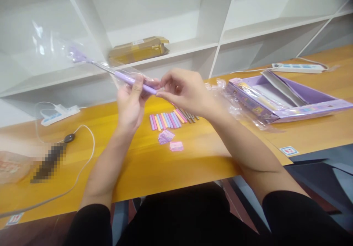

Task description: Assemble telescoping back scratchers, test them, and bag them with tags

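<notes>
Fingers of the left hand [131, 100] are closing around a slim lilac stick [125, 77], held above the bench [171, 168], while the right hand [189, 91] is pinching close at its lower end. Clear, crinkly plastic wrap [49, 43] is loosely covering the stick's silvery shaft and upper end. Below, smooth pastel rods [167, 121] are lying in a row, with small flat cards [166, 136] nearby. Toward the right, an open purple box [286, 97] is sitting beside crumpled plastic [242, 108].

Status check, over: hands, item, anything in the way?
Left hand holding purple rod. Right hand at its lower end. Transparent film around rod.
</notes>
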Available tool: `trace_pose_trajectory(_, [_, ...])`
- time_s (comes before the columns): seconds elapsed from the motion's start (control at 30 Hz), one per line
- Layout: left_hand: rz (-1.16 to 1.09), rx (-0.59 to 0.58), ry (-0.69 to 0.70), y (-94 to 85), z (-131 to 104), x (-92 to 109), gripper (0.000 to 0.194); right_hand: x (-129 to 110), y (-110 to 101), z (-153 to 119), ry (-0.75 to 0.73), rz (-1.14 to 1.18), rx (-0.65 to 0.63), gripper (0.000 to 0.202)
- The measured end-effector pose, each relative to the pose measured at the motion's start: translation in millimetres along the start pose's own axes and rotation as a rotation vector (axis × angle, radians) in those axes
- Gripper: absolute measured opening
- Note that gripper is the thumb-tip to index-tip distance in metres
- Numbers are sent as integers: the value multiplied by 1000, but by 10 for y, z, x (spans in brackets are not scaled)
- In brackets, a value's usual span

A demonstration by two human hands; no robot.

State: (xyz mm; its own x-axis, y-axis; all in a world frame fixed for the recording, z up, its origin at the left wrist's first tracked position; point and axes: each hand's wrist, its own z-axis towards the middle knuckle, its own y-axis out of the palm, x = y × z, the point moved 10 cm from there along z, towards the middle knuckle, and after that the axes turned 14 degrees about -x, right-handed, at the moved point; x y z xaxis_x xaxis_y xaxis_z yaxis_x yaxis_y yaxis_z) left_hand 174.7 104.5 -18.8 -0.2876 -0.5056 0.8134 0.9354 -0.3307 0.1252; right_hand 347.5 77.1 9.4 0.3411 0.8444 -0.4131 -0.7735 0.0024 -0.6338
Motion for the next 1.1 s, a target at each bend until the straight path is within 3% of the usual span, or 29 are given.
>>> trace_pose_trajectory(0.23, [-40,-106,-90,297,-75,-279,50,83,67,-21,41,-73,5,29])
trace_pose_trajectory(0.37, [-7,-120,-154,214,-48,-261,50,96,106,-30,30,-62,-75,32])
trace_pose_trajectory(0.53, [14,-126,-203,24,16,-172,44,-77,150,-55,-104,-85,-219,66])
trace_pose_trajectory(0.7, [-19,-165,-236,26,25,-188,37,-226,164,-56,-190,-239,-175,32])
trace_pose_trajectory(0.9, [-48,-218,-282,91,8,-257,36,-180,257,13,-168,-308,-177,7])
trace_pose_trajectory(1.1, [-62,-255,-301,88,19,-334,36,-339,251,-36,-316,-391,-135,21])
